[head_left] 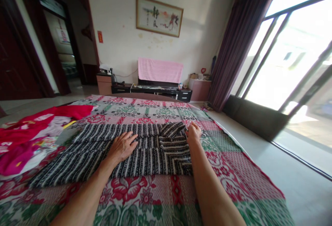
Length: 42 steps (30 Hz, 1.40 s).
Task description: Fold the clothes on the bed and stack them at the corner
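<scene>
A black-and-white striped knit garment [145, 153] lies spread lengthwise on a flowered cloth [127, 188], partly folded over itself. At its right end, one striped section is turned across the rest at an angle. My left hand [124, 145] rests flat on the middle of the garment, fingers stretched and slightly apart. My right hand [194, 133] is at the garment's far right corner, with its fingers curled closed against the edge. The fingertips of that hand are partly hidden, but the cloth's edge runs into them.
To the left lies a pile of clothes, with a red garment [49, 115] and a magenta one [19, 158]. Beyond the flowered cloth stands a low black cabinet [120, 89] with a pink cloth [160, 70] above it. Dark curtains [233, 46] hang beside the window at right.
</scene>
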Motion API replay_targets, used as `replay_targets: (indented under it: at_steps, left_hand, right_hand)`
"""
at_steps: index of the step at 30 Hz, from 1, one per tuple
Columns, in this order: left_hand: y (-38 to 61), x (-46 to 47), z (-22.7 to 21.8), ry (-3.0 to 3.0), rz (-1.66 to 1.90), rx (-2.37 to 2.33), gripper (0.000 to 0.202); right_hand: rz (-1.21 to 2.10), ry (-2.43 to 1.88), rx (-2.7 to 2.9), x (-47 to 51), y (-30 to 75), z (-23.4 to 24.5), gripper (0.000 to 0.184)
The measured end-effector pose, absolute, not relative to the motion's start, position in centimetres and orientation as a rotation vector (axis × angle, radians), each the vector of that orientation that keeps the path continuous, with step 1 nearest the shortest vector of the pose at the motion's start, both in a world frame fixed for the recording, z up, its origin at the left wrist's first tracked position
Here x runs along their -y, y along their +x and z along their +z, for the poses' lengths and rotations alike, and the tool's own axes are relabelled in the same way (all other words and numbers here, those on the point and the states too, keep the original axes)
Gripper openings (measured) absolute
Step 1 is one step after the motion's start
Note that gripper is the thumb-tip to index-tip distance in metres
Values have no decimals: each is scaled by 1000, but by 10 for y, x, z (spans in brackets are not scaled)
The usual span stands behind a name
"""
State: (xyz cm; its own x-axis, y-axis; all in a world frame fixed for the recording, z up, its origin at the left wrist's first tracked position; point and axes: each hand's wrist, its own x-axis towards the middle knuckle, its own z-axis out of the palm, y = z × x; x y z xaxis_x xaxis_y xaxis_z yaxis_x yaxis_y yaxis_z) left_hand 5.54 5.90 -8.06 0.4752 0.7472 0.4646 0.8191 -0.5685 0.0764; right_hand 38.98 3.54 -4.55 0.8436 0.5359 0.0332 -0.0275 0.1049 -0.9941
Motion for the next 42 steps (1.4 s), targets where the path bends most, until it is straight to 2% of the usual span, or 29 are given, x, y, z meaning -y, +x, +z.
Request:
replay_targets:
  at_steps: [5,9,11,14,17,19,24,31,42]
  left_hand:
    - [56,-61,-82,-2556,-652,1381,41]
    - [56,-60,-81,-2552,-621,1381,42]
    - [56,-60,-81,-2546,-606,1388,42]
    - [56,-59,-81,-2550,-611,1401,42]
    - [56,-58,-80,-2550,-618,1408,42]
    - [56,-58,-79,-2544,-610,1410,42]
    - [57,-57,-77,-2551,-584,1406,43]
    - [56,-57,-76,-2575,-543,1434,45]
    - [55,-60,-81,-2573,-572,1454,43]
  right_hand:
    - [601,-1507,411,-33,392,-38,7]
    - [579,-1561,549,-28,382,-29,15]
    - [409,-1631,723,-23,377,-21,27]
    - [118,-1730,1272,-16,367,-8,42]
    - [196,-1757,1813,-11,358,-6,41]
    - [252,-1810,1964,-11,354,-12,41]
    - [153,-2048,1855,-15,349,-23,33]
    - [-138,-2074,1812,-9,319,6,28]
    - [136,-2119,2104,-3,300,2,32]
